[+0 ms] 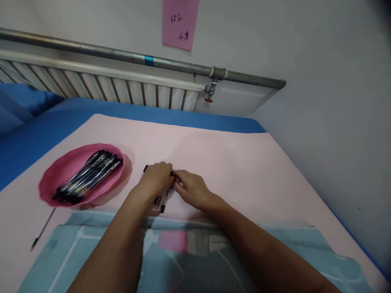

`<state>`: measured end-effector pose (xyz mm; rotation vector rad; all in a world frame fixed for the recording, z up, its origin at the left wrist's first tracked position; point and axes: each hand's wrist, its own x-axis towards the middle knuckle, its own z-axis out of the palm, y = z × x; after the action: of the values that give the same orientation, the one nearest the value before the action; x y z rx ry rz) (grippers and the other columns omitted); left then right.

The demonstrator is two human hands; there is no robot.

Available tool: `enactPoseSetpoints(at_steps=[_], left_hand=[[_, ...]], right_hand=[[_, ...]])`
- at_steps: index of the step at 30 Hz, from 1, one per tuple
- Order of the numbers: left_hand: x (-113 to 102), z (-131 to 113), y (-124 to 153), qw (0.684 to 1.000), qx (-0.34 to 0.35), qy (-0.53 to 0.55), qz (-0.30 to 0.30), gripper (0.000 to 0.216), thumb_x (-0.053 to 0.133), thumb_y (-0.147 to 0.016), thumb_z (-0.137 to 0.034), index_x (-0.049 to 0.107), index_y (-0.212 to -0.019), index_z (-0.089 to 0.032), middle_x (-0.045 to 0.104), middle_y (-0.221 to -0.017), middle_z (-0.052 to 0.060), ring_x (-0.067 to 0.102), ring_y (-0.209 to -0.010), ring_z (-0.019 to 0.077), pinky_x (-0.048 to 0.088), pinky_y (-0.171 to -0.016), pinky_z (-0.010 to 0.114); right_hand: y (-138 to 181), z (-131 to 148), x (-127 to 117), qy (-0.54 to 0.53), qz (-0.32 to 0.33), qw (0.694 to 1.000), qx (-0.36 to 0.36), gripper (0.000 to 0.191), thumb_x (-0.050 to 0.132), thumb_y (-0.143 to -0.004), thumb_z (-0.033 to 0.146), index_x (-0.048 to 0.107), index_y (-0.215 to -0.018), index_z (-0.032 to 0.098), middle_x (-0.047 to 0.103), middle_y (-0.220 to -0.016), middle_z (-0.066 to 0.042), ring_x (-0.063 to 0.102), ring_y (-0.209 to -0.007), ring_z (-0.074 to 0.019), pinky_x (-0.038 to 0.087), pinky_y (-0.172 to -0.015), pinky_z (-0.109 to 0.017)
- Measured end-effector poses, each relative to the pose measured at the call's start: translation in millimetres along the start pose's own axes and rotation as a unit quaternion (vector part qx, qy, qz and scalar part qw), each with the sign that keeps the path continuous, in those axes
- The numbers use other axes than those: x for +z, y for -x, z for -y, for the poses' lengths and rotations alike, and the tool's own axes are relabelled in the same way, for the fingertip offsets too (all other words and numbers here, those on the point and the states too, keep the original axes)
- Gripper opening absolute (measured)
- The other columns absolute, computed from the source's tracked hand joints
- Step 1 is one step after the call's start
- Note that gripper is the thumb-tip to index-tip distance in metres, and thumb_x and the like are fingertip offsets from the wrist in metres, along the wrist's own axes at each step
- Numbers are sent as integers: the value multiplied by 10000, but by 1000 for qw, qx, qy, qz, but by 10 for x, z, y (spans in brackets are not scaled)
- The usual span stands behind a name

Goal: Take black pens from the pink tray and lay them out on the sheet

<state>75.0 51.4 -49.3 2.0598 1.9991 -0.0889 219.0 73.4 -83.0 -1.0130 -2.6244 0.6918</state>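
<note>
My left hand [155, 179] is closed, palm down, over a pen whose black end [146, 168] pokes out at its left side. Against it, my right hand [193, 189] pinches a small dark end [172, 174] with thumb and fingertips; it looks like the same pen's other end, though fingers cover most of it. Below the two hands, a few clear pens with black tips [163, 208] lie on the pink tabletop, partly hidden by my left hand. To the left, a pink scalloped bowl [45, 179] holds several clear pens with black caps [91, 175].
A single white pen-like stick [43, 228] with a dark tip lies beside the bowl. Blue-green patterned cloth [88, 244] covers the near edge. Behind the table [238, 162] are a white radiator [116, 87], a metal pipe [122, 55] and a pink note [180, 24]. A wall [330, 101] bounds the right.
</note>
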Motion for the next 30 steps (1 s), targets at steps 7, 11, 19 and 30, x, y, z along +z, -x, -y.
enactPoseSetpoints(at_steps=[7, 11, 19, 30], left_hand=[[-12, -13, 2, 1000, -7, -6, 3, 250, 400, -796, -293, 584, -911, -170, 633, -952, 112, 608, -841, 230, 442, -720, 329], [8, -6, -1, 1000, -1, -6, -4, 255, 404, -788, -302, 585, -909, -168, 632, -941, 113, 610, -826, 241, 442, -706, 340], [-20, 69, 8, 998, 11, 62, 4, 206, 468, -739, -322, 590, -838, -188, 651, -886, 75, 602, -767, 206, 422, -634, 288], [-329, 666, 233, 926, -168, 181, -286, 318, 419, -779, -291, 587, -1021, -173, 660, -947, 74, 594, -847, 191, 423, -723, 275]], right_hand=[[1, -17, 7, -2, -8, 1000, -9, 105, 442, -813, 206, 510, -890, 186, 560, -822, -5, 469, -685, -112, 319, -614, -233], [-7, -5, -7, -10, -4, 1000, -2, 87, 445, -798, 199, 503, -861, 184, 560, -802, -2, 468, -667, -106, 315, -600, -225], [-6, 24, -34, -23, -6, 999, 29, 33, 475, -779, 216, 493, -784, 190, 569, -755, 19, 467, -619, -96, 283, -555, -212], [-6, 34, -25, -36, -22, 999, 33, 118, 468, -796, 219, 550, -880, 207, 595, -780, 11, 495, -650, -106, 305, -594, -207]])
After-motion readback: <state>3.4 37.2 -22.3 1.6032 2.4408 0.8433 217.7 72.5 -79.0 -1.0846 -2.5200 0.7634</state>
